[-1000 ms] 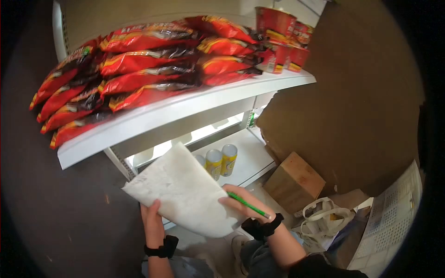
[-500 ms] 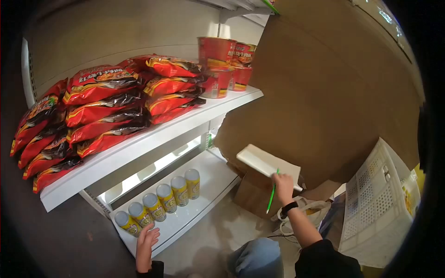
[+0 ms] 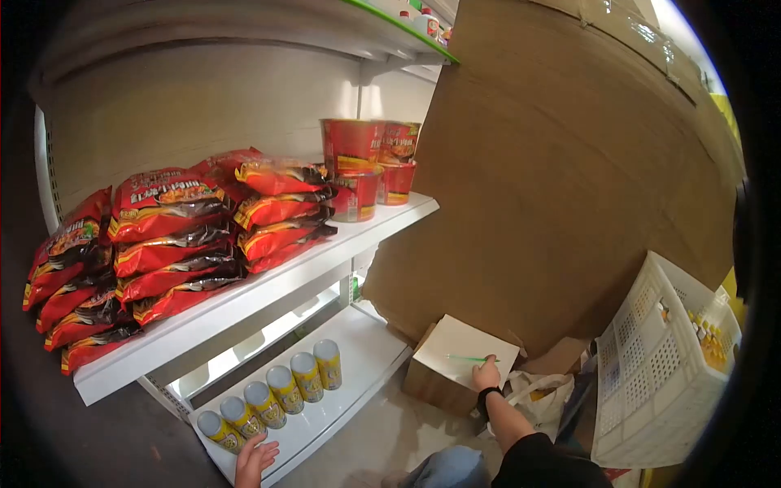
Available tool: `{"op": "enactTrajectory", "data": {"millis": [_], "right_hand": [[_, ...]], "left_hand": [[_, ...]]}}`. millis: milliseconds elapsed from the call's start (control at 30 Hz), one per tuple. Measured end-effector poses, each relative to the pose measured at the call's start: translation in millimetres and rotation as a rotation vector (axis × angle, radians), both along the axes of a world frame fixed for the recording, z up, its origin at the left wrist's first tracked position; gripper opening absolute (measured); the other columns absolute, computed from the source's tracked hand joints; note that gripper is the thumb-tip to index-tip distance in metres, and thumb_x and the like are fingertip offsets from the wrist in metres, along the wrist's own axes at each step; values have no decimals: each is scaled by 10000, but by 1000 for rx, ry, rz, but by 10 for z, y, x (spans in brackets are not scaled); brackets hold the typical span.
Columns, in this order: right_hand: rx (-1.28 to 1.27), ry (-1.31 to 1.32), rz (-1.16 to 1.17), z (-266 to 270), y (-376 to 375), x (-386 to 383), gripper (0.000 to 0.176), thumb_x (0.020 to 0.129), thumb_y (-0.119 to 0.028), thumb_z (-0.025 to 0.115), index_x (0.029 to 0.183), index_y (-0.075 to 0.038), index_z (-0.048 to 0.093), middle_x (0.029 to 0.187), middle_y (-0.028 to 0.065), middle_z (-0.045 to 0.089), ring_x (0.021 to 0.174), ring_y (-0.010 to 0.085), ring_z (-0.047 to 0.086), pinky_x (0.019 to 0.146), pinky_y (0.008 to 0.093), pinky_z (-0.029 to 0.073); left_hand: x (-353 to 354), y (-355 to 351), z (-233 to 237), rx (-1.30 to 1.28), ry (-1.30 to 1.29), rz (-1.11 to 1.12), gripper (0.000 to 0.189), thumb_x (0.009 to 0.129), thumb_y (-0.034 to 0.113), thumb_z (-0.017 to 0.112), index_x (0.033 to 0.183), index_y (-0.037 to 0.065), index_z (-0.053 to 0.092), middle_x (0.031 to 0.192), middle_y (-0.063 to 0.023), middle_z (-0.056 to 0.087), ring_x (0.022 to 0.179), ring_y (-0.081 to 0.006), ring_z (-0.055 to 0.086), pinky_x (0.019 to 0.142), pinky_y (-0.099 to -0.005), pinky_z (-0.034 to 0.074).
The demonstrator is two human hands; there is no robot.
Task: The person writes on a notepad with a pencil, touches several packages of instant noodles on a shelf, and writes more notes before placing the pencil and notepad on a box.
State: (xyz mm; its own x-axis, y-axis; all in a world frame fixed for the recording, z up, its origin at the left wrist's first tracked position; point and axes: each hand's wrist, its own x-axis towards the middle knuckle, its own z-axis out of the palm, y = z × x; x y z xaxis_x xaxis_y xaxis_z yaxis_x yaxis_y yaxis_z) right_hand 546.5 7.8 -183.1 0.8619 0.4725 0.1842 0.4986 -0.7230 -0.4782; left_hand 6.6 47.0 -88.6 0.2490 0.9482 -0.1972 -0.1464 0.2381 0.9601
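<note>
My right hand (image 3: 486,376), with a black band at the wrist, reaches to a cardboard box (image 3: 439,388) on the floor. Its fingers are closed on one end of a thin green pen (image 3: 465,358), which lies low across a white sheet or pad (image 3: 447,340) on top of the box. At the bottom left, my left hand (image 3: 256,462) is empty, fingers apart, close to the front of a row of yellow cans with silver tops (image 3: 265,404) on the lower white shelf (image 3: 370,348).
Red instant noodle packs (image 3: 175,220) are stacked on the upper shelf beside red noodle cups (image 3: 354,167). A large cardboard sheet (image 3: 561,179) stands behind the box. To the right are a cloth bag (image 3: 543,398) and a white perforated crate (image 3: 639,358) holding yellow-capped bottles (image 3: 709,337).
The white pad, tilted up under my right hand before, now lies flat on the box. The green pen has swung from steep to nearly level. The camera view has shifted; my left hand stays by the cans.
</note>
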Motion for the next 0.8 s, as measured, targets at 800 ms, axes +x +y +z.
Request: {"op": "enactTrajectory", "data": {"millis": [800], "right_hand": [[-558,373,121,360,97,148,610,732,-261,511,1238,-2,293,1124,256,481,995,323,526,823,394,436]], "left_hand": [[20,944,441,83,838,-332,332,878,244,468,1062,-24,540,1055,-135,564,1007,-228,497,881,-322,363]]}}
